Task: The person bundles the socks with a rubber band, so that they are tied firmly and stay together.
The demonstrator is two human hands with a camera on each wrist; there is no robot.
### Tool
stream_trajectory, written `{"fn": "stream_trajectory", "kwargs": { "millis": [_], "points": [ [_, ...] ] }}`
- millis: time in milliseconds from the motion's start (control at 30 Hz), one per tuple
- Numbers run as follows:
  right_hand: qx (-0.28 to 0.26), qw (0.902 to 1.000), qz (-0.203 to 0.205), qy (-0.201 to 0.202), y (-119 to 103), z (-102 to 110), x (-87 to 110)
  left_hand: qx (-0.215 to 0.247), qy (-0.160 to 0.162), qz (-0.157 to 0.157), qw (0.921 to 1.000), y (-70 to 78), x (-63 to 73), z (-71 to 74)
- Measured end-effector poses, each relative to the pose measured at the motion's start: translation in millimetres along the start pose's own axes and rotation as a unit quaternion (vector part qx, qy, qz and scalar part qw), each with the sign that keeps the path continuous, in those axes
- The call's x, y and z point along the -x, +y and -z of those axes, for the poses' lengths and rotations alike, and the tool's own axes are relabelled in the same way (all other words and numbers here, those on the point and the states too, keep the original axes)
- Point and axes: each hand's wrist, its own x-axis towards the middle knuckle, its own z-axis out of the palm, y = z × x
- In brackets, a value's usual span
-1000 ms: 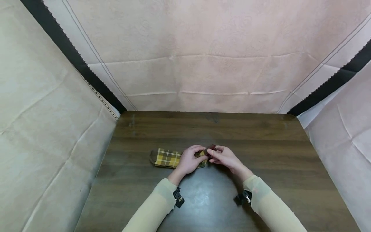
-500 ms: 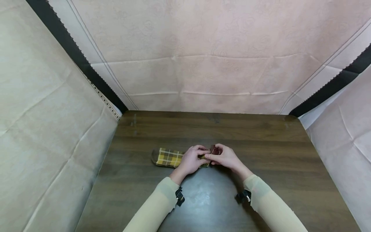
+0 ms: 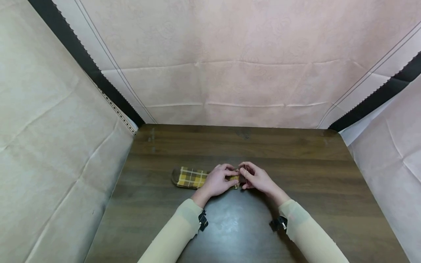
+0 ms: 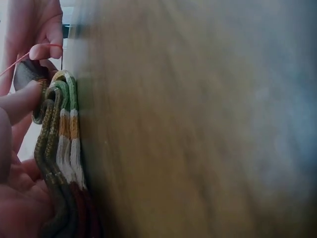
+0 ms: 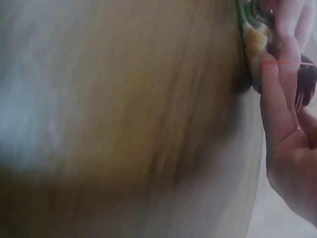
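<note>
Folded plaid socks (image 3: 192,178), yellow and brown with pale lines, lie flat on the wooden table, a dark rounded end to the left. My left hand (image 3: 215,182) grips them near their right end. Stacked knit layers of the socks (image 4: 63,134) show edge-on in the left wrist view, with green, orange, white and maroon bands. At that right end, my right hand (image 3: 258,180) holds a thin red rubber band (image 5: 281,62), stretched taut across its fingers. A dark maroon part of the socks (image 5: 306,89) sits beside these fingers. The rest of the band is hidden.
The brown table (image 3: 230,146) extends around both hands. Pale cloth walls (image 3: 250,87) stand behind it and on both sides. Each wrist wears a small black camera, the left camera (image 3: 203,221) and the right camera (image 3: 279,223).
My right hand has moved slightly right, away from the left hand, and the rubber band now stretches across its fingers. The left hand and the socks have shifted very little.
</note>
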Motion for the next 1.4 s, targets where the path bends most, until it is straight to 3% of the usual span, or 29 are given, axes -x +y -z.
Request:
{"fn": "stream_trajectory", "kwargs": {
  "millis": [133,233,400,533,700,867,1033,1133,1267,1400],
  "points": [
    [0.031,0.9994,0.010,-0.013,0,0,0.5,-0.042,-0.013,0.001,0.9990,1.2,-0.2,-0.7],
    [0.089,0.9957,0.028,-0.003,1,-2,-0.7,-0.051,-0.017,-0.002,0.9985,1.0,0.0,-0.4],
    [0.178,0.9824,0.050,0.026,1,-5,-3.6,0.014,-0.019,0.004,0.9997,-2.8,3.9,1.1],
    [0.204,0.9768,0.048,0.044,1,-4,-3.9,0.079,-0.014,0.013,0.9967,-4.9,6.1,1.0],
    [0.203,0.9771,0.034,0.055,3,-1,-0.6,0.121,-0.001,0.023,0.9924,-6.1,5.3,-0.5],
    [0.192,0.9794,0.040,0.049,4,3,3.6,0.132,0.010,0.031,0.9908,-7.7,5.2,0.4],
    [0.149,0.9876,0.032,0.039,1,7,5.2,0.146,0.023,0.035,0.9885,-9.1,7.0,1.1],
    [0.088,0.9955,0.003,0.035,-2,6,5.4,0.144,0.019,0.028,0.9890,-9.3,10.0,1.8],
    [0.019,0.9987,-0.035,0.030,-1,5,8.1,0.081,0.014,0.008,0.9966,-12.0,14.1,7.8],
    [0.059,0.9961,-0.037,0.054,0,8,13.6,-0.002,-0.002,0.016,0.9999,-26.3,22.1,17.1]
  ]
}}
